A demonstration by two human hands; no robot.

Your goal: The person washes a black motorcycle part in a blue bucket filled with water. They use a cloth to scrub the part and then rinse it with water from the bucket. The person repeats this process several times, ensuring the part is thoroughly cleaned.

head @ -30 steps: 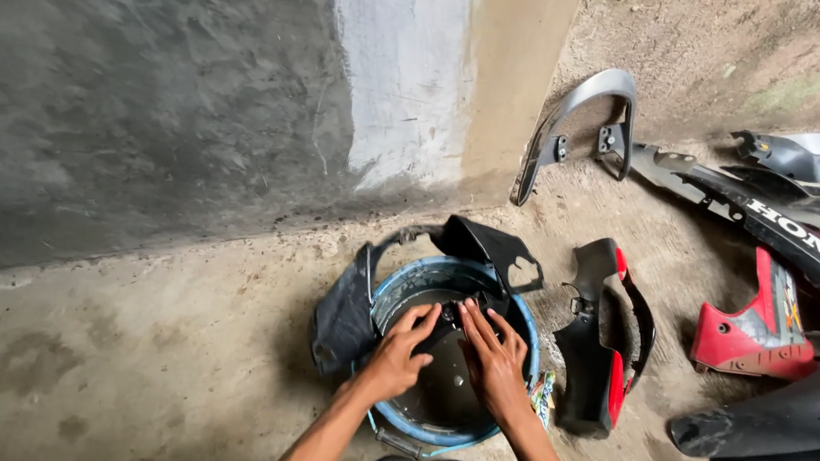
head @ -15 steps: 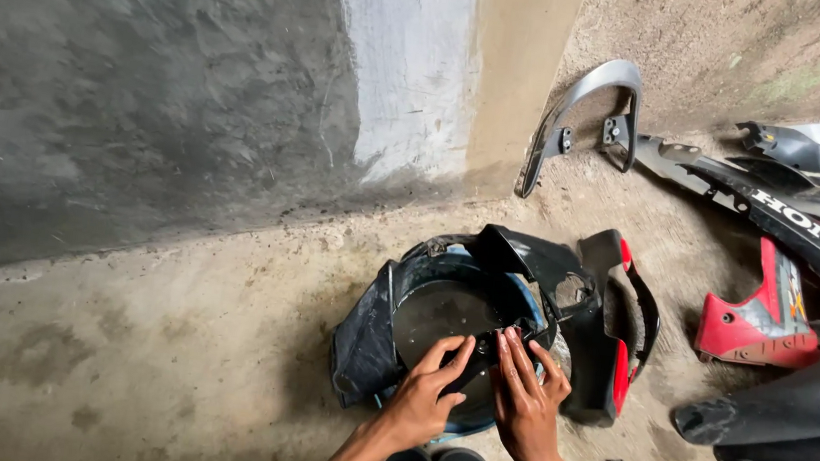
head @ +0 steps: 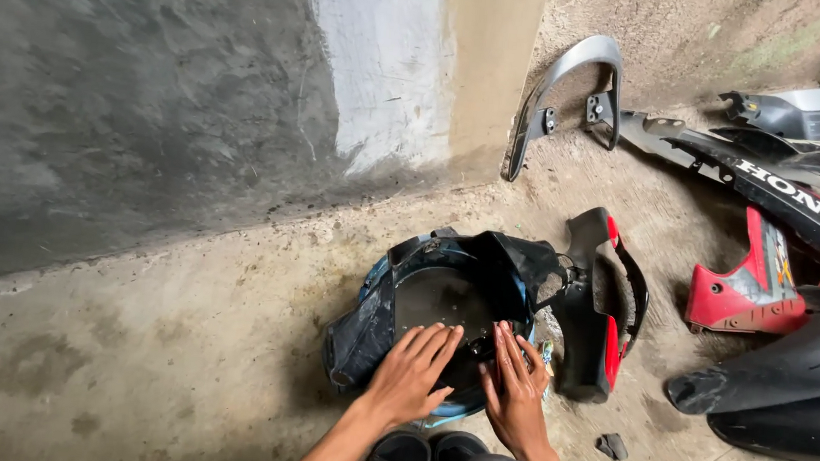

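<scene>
Black plastic, wet and glossy: from the head view I see a curved scooter panel (head: 469, 296) sitting in a blue basin (head: 381, 276) of murky water on the concrete floor (head: 147, 356), near the grey wall (head: 114, 82). My left hand (head: 411, 371) lies flat with fingers spread on the submerged part; my right hand (head: 515, 386) presses open-palmed just beside it, neither gripping. A black-and-red fairing (head: 603, 309) leans against the basin's right side. Since half a second ago, both hands sit lower on the panel and the panel is tipped further over the basin.
</scene>
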